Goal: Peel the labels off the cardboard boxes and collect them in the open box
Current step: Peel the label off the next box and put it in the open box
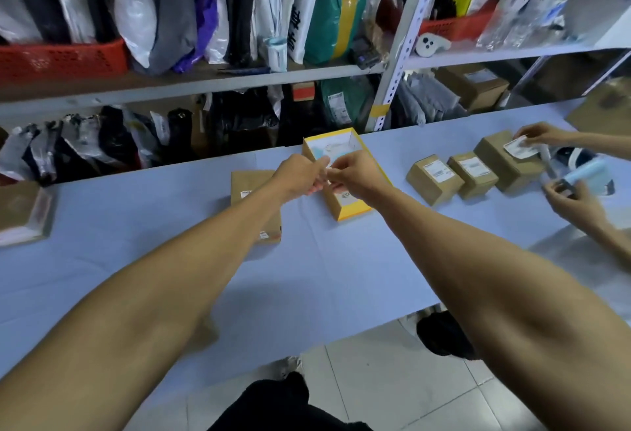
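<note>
Hands point(327, 176) meet over open box point(341, 171), label unclear.

the left hand point(300, 174) and right hand point(355, 174) meet over the open box point(345, 210), hiding most of its near half and whatever the fingertips pinch; the small pale scrap between them is too blurred to name. the left forearm covers much of the flat cardboard box point(244, 188) beneath it. print on the 3 box labels at right is too small to read. another person's hands are cut off by the right edge, and the box at far left point(24, 215) by the left edge
</note>
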Motion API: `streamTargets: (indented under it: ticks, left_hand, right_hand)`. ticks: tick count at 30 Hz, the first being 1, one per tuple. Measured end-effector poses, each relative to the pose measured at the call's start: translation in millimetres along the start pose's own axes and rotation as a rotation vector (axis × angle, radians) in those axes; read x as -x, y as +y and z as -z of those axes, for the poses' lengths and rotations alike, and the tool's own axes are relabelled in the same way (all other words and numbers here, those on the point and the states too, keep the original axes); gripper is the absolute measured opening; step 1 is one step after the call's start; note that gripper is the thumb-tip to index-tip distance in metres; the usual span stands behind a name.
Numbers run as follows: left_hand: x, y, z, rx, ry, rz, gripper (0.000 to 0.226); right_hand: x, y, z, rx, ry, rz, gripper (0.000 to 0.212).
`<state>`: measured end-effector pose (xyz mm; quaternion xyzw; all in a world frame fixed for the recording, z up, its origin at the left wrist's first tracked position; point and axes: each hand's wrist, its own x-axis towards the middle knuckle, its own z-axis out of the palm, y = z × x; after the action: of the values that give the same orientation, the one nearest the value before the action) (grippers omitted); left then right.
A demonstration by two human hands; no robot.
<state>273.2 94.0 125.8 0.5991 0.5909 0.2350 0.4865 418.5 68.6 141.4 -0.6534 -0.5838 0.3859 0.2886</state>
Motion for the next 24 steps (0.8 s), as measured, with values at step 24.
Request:
streamTargets:
  ticks: [24]
  left_hand:
    - [-139, 11, -63, 0.632, 0.069, 0.307, 0.011]
  right_hand:
    - [-144, 72, 47, 0.036, -0.061, -0.064, 0.021]
